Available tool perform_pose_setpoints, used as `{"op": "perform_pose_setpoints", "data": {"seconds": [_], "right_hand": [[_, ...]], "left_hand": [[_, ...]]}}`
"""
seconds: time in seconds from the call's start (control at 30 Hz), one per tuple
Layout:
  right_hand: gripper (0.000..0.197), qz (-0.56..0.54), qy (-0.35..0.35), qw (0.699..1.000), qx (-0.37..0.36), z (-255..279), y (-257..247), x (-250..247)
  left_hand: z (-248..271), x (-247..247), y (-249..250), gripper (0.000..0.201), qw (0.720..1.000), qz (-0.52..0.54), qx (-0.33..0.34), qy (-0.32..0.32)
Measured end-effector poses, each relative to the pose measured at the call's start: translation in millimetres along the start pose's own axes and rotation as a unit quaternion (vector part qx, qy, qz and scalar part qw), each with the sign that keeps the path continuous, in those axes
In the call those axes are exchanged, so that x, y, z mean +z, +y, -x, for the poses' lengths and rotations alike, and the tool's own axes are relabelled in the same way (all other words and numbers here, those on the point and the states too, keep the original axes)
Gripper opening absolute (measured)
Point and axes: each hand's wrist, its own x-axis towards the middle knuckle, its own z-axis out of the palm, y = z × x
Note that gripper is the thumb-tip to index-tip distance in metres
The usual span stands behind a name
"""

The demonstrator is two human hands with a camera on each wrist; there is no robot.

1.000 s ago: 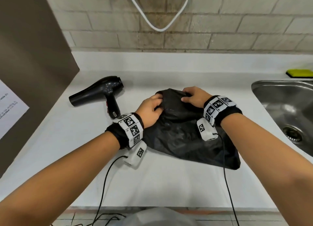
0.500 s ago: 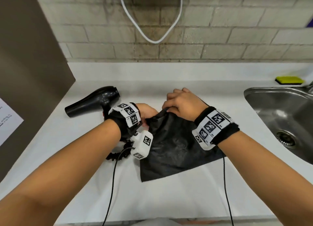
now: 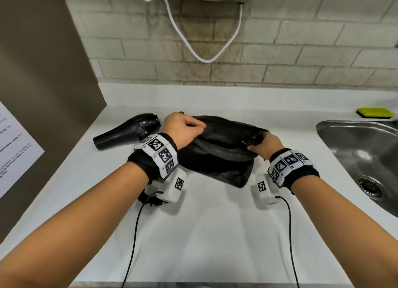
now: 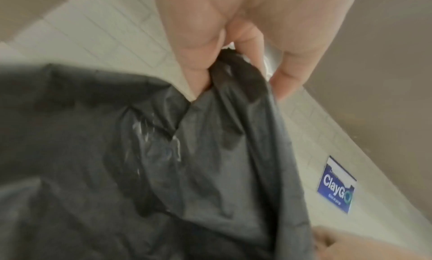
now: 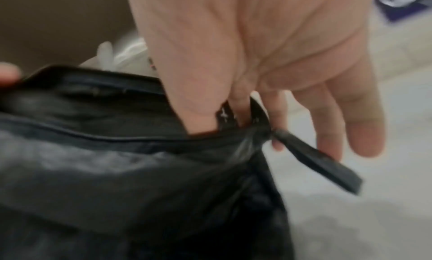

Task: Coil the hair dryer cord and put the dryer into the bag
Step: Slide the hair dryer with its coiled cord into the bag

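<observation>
A black fabric bag [image 3: 219, 152] is held up over the white counter [image 3: 204, 233], stretched between both hands. My left hand [image 3: 183, 128] pinches the bag's left rim [image 4: 233, 73] between thumb and fingers. My right hand [image 3: 261, 145] pinches the right rim [image 5: 236, 120] beside a short black tab [image 5: 313, 158]. The black hair dryer [image 3: 127, 134] lies on the counter to the left of the bag, nozzle pointing left. Part of its coiled black cord [image 3: 150, 201] shows under my left wrist; the rest is hidden.
A steel sink [image 3: 364, 158] is sunk into the counter at the right, with a yellow-green sponge [image 3: 374, 113] behind it. A brown panel [image 3: 43, 83] walls off the left side. A white hose [image 3: 204, 50] hangs on the tiled wall behind.
The hands have moved apart, the left up and back, the right out to the right. The bag, crumpled and hanging before, is now stretched wide between them.
</observation>
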Motion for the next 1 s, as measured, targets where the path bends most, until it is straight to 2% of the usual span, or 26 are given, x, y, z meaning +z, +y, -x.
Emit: {"op": "perform_pose_setpoints", "data": {"seconds": [0.1, 0.17, 0.23, 0.3, 0.37, 0.4, 0.47, 0.6, 0.7, 0.8, 0.9, 0.97, 1.0], "right_hand": [[0.022, -0.162, 0.118, 0.979, -0.036, 0, -10, -2], [0.032, -0.200, 0.141, 0.967, -0.075, 3, -20, -7], [0.040, -0.165, 0.096, 0.975, -0.115, 10, -31, -9], [0.036, -0.075, 0.064, 0.987, -0.123, 15, -36, -5], [0.023, 0.008, 0.092, 0.991, -0.096, 17, -37, -1], [0.019, 0.026, 0.116, 0.990, -0.079, 18, -36, -1], [0.029, 0.032, 0.158, 0.985, -0.060, 16, -37, -4], [0.049, -0.022, 0.153, 0.986, -0.064, 15, -53, 0], [0.051, 0.005, 0.106, 0.991, -0.085, 20, -68, 9], [0.048, -0.017, 0.095, 0.984, -0.151, 28, -79, 16], [0.046, -0.082, 0.085, 0.956, -0.270, 35, -91, 23], [0.050, -0.161, 0.008, 0.926, -0.341, 38, -99, 31], [0.049, -0.214, -0.023, 0.913, -0.346, 42, -105, 35]], "left_hand": [[3, 0, -12, 0.020, 0.988, -0.144, -0.028, -0.052], [4, 1, -17, 0.025, 0.953, -0.274, -0.053, -0.118], [5, -2, -19, 0.035, 0.909, -0.379, -0.063, -0.161], [3, -10, -21, 0.060, 0.897, -0.399, -0.090, -0.170], [4, -20, -22, 0.079, 0.911, -0.371, -0.092, -0.156], [5, -24, -22, 0.081, 0.917, -0.364, -0.079, -0.145], [14, -27, -21, 0.081, 0.916, -0.371, -0.049, -0.142], [37, -17, -25, 0.086, 0.910, -0.369, -0.055, -0.183], [42, -26, -28, 0.098, 0.914, -0.374, -0.083, -0.136], [36, -52, -33, 0.101, 0.940, -0.322, -0.105, -0.049], [31, -82, -36, 0.081, 0.961, -0.247, -0.098, 0.070], [29, -106, -38, 0.075, 0.967, -0.170, -0.114, 0.149], [28, -118, -40, 0.075, 0.965, -0.133, -0.129, 0.184]]}}
